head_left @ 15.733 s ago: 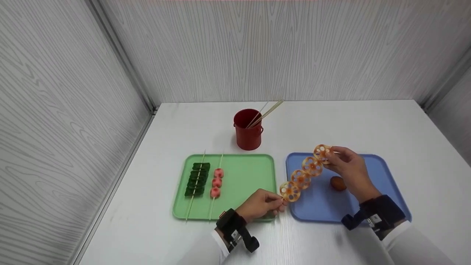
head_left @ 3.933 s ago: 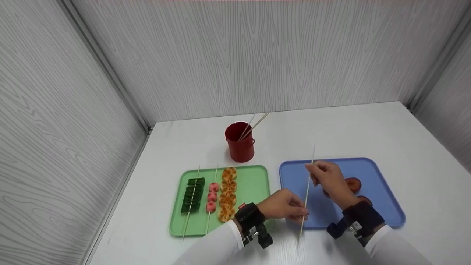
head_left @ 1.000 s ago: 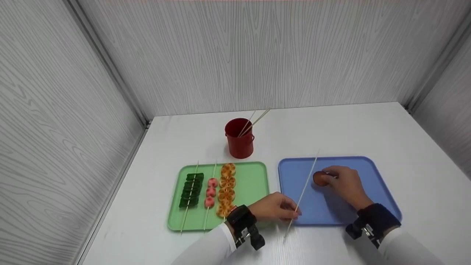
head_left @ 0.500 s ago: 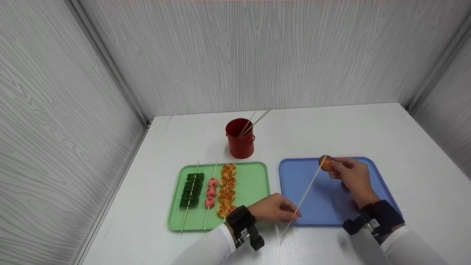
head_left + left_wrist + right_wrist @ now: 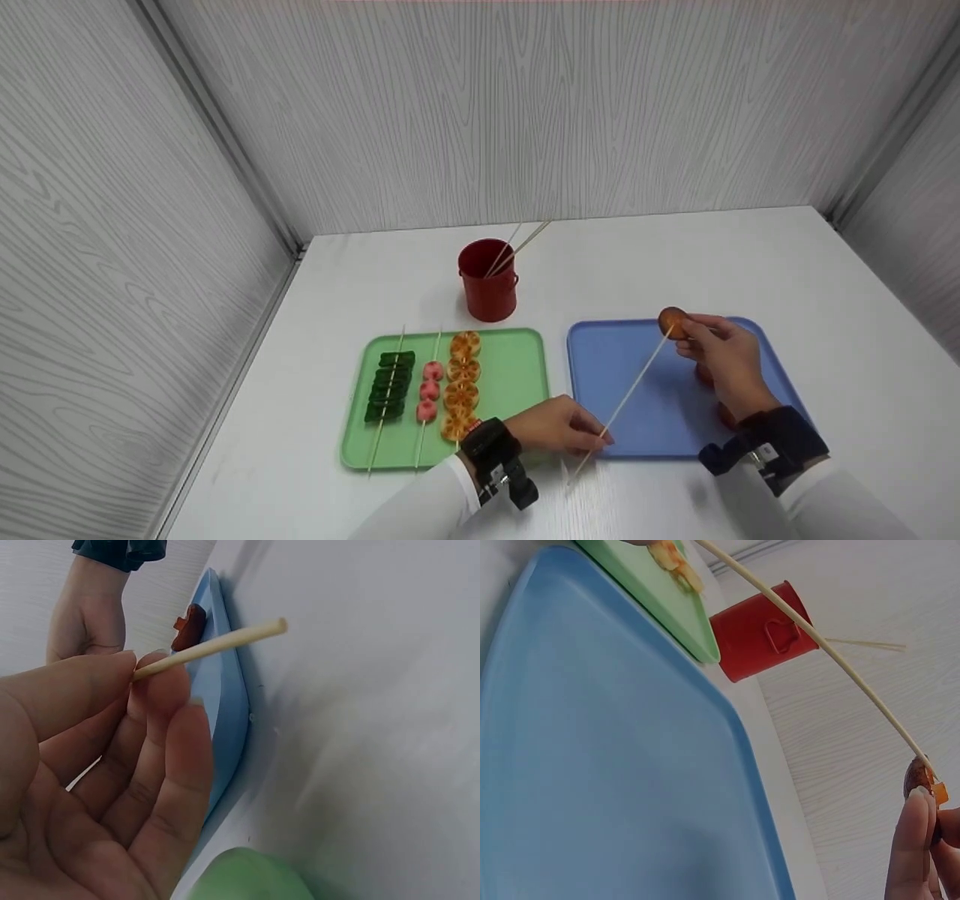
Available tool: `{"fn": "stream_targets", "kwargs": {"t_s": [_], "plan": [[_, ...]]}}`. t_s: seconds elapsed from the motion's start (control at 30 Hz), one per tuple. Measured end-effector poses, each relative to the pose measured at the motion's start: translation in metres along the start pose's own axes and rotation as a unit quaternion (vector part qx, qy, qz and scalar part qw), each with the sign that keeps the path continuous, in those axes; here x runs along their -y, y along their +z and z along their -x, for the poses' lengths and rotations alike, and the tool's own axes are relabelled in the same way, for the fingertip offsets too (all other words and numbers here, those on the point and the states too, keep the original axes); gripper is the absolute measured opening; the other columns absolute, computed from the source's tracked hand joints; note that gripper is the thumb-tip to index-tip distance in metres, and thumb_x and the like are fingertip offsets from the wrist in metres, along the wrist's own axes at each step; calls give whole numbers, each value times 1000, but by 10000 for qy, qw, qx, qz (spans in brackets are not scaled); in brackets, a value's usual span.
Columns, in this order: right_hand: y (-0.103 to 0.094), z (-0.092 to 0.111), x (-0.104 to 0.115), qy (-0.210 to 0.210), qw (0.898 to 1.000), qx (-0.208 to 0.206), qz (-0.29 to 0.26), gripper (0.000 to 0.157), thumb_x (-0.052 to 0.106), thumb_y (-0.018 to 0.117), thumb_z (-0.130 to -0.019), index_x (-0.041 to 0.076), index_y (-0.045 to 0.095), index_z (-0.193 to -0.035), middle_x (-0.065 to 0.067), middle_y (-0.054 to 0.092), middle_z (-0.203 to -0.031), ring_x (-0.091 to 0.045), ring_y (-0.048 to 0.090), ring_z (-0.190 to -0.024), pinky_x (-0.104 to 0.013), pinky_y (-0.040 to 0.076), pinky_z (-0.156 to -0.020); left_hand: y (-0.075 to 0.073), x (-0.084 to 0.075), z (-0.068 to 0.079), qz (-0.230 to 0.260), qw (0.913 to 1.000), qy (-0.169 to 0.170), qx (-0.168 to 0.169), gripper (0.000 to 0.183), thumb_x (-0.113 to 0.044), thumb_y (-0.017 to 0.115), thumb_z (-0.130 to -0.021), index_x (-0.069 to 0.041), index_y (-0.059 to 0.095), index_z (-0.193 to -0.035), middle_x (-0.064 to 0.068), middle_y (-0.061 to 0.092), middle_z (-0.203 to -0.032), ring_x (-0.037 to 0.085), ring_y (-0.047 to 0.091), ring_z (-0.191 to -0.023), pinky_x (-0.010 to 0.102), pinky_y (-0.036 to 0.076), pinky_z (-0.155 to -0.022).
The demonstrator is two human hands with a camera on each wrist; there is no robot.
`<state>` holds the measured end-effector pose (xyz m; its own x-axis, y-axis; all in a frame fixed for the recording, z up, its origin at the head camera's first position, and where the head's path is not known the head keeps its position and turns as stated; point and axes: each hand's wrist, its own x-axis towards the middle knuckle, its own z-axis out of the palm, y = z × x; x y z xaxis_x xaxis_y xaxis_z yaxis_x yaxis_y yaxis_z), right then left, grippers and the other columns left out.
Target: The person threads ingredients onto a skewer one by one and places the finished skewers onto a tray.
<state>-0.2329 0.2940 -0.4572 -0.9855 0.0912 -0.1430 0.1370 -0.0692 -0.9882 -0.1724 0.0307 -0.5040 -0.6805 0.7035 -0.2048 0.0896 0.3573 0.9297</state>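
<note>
My left hand (image 5: pixel 559 426) pinches a bamboo skewer (image 5: pixel 630 391) near its lower end, over the front left corner of the blue tray (image 5: pixel 600 360). The skewer slants up to the right. Thumb and fingertips of my right hand (image 5: pixel 724 360) hold a round brown mushroom-like piece (image 5: pixel 670 321) with an orange stub, above the tray's back edge. In the right wrist view the skewer's tip meets this brown piece (image 5: pixel 916 776) beside the stub; whether it has gone in, I cannot tell. Two more brown pieces (image 5: pixel 703 375) lie on the tray, partly behind my right hand and wrist.
On the green tray (image 5: pixel 517 375) lie skewers of dark green pieces (image 5: pixel 390 386), pink pieces (image 5: pixel 429 390) and lotus root slices (image 5: pixel 461 394). Behind stands a red bucket (image 5: pixel 489 289) with several bare skewers (image 5: pixel 525 246) leaning in it.
The lotus root skewer, earlier in both hands, now lies on the green tray. A bare skewer is in my left hand. My right hand has lifted a brown piece from the blue tray to its tip.
</note>
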Motion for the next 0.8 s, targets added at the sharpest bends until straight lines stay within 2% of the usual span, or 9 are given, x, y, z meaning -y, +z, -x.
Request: {"fn": "stream_targets", "kwargs": {"t_s": [0.13, 0.47, 0.67, 0.8], "plan": [[-1, -1, -1, -20, 10000, 18, 87, 34, 19, 68, -93, -1, 59, -118, 2, 71, -81, -9, 69, -72, -21, 57, -71, 0, -1, 1, -105, 9999, -48, -4, 20, -14, 66, -94, -2, 75, -106, 7, 74, -88, 1, 61, -66, 15, 52, -62], [-1, 0, -1, 57, 9999, -70, 56, 26, 21, 71, -91, 7, 63, -111, 3, 70, -85, -9, 69, -72, -22, 57, -72, 1, -2, 2, 22, 9997, -224, -55, 20, -16, 66, -94, -3, 75, -106, 6, 73, -82, 5, 63, -65, 19, 54, -62], [1, 0, -3, -140, 9998, 91, -115, 29, 17, 72, -90, 3, 64, -114, 2, 70, -87, -10, 70, -72, -22, 57, -71, 1, 0, 2, 112, 9998, -179, 14, 22, -17, 65, -95, -2, 74, -108, 9, 72, -83, 6, 63, -65, 21, 56, -63], [1, 1, -3, -117, 9994, 182, -280, 33, 14, 71, -90, -1, 62, -118, 0, 71, -87, -12, 70, -73, -24, 58, -71, 1, 0, 2, 160, 9997, -187, 42, 22, -16, 64, -95, -1, 74, -108, 8, 72, -83, 10, 65, -67, 23, 57, -63]]}}
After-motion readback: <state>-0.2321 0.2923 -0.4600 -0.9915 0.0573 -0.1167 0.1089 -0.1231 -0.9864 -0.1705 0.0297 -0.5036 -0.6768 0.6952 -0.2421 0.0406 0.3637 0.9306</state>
